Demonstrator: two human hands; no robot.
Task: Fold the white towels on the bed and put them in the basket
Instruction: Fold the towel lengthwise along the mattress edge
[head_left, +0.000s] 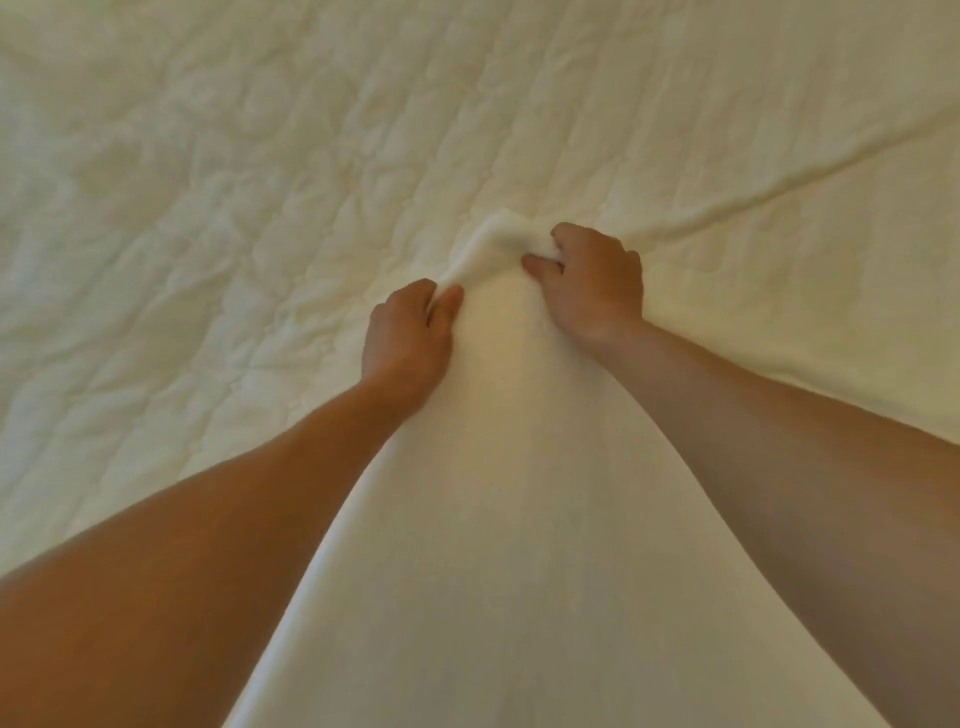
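White towel (498, 519): smooth cloth lying on the bed, running from the bottom edge of the head view up the middle and narrowing to a bunched, raised fold between the two hands.
Left hand (410, 338): at the towel's left edge just below the fold, back of the hand up, thumb and forefinger pressed together on the fabric, pinching it. The forearm comes in from the lower left.
Right hand (592, 283): on the right side of the fold, a little farther up than the left, fingers curled into the gathered cloth and gripping it. The forearm comes in from the lower right.
Hands together: near each other but apart, the fold between them.
Bed (208, 208): cream quilted cover, stitched and softly wrinkled, all around the towel. A long ridge runs from beside the right hand to the upper right.
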